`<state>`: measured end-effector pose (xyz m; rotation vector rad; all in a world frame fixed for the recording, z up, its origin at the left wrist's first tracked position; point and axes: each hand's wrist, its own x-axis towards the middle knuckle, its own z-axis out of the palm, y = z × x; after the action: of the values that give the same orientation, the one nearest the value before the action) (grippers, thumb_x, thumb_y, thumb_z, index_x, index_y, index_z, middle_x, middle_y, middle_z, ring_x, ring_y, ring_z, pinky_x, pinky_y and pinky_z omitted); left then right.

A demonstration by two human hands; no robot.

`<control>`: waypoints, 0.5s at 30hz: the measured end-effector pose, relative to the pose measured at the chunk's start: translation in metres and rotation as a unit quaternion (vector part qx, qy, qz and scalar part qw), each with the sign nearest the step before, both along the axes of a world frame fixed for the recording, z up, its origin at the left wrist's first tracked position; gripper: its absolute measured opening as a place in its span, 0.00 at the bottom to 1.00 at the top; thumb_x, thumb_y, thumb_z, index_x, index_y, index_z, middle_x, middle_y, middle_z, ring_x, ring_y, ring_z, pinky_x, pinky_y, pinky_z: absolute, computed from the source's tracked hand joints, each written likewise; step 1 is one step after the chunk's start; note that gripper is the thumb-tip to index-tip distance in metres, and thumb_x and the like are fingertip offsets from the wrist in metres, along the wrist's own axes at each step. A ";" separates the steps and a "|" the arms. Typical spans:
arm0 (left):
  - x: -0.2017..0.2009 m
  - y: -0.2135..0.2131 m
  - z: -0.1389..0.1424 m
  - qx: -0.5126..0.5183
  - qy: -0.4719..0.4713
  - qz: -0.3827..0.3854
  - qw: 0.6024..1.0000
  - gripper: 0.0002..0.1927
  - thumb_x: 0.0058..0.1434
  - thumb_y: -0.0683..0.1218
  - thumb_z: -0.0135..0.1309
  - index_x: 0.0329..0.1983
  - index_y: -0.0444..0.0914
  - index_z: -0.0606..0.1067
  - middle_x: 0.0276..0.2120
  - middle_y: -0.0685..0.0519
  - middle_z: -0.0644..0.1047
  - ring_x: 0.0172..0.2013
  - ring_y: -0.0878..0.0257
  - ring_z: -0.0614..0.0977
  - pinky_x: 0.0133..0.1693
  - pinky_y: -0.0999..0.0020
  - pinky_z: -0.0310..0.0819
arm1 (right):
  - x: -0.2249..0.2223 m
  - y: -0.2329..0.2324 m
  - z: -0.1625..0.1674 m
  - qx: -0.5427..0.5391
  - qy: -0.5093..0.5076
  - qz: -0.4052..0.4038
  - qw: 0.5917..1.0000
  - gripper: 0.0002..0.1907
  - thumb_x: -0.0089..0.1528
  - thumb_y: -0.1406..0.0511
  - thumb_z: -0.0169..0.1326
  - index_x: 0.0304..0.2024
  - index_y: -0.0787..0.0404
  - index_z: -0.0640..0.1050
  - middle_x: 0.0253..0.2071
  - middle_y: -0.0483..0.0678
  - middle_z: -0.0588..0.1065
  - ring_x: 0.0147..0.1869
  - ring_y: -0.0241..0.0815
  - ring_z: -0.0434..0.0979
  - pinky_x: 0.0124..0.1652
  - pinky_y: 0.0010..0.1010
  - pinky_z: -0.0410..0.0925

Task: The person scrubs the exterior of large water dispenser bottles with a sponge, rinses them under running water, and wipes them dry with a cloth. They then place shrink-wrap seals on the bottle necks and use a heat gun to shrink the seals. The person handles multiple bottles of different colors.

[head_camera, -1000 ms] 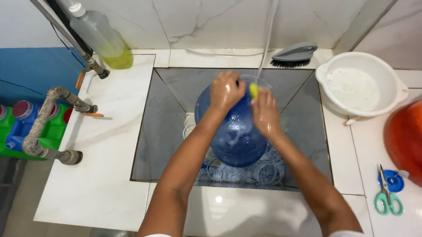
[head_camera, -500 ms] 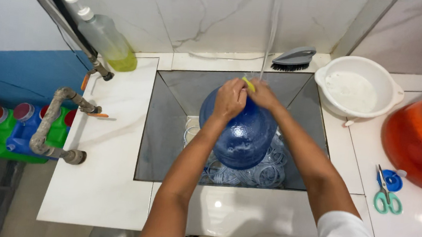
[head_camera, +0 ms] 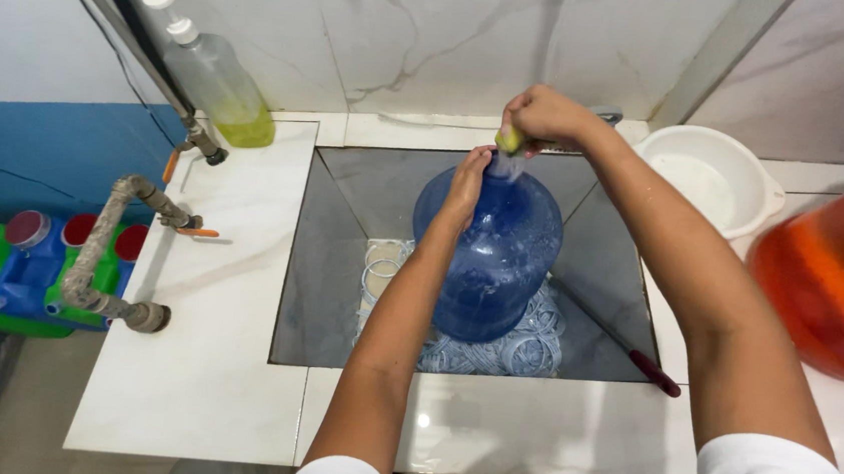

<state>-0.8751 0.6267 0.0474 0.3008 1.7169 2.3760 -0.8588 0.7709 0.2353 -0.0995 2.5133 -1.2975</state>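
A large blue water bottle (head_camera: 497,258) stands in the sunken grey basin (head_camera: 325,259), resting on a heap of pale plastic rings (head_camera: 533,351). My left hand (head_camera: 466,182) rests on the bottle's shoulder by its neck. My right hand (head_camera: 542,116) is above the neck, closed around a small yellow-green sponge (head_camera: 508,139) that touches the bottle's mouth. A thin stream of water falls from above at the bottle's neck.
A soap pump bottle (head_camera: 216,75) stands at the back left by a pipe and tap (head_camera: 188,143). A white bowl (head_camera: 713,180) and an orange container (head_camera: 830,284) sit right. A dark-handled brush (head_camera: 624,348) leans in the basin. Green and blue jugs (head_camera: 8,265) stand on the floor, left.
My right hand with the sponge has risen from the bottle's shoulder to its mouth. My left hand slid to the neck side. The bottle now stands more upright.
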 end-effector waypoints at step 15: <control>-0.011 0.025 -0.025 -0.021 0.012 0.012 1.000 0.22 0.71 0.52 0.42 0.57 0.33 0.75 0.52 0.47 0.78 0.53 0.58 0.75 0.57 0.65 0.65 | -0.016 -0.017 -0.077 0.081 0.224 -0.079 0.968 0.20 0.63 0.54 0.54 0.33 0.66 0.80 0.26 0.60 0.78 0.32 0.50 0.81 0.38 0.41 0.72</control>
<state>-0.8858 0.6513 0.0224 0.3045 1.7892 2.3585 -0.8747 0.7537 0.1588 -0.1769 3.0571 -1.2308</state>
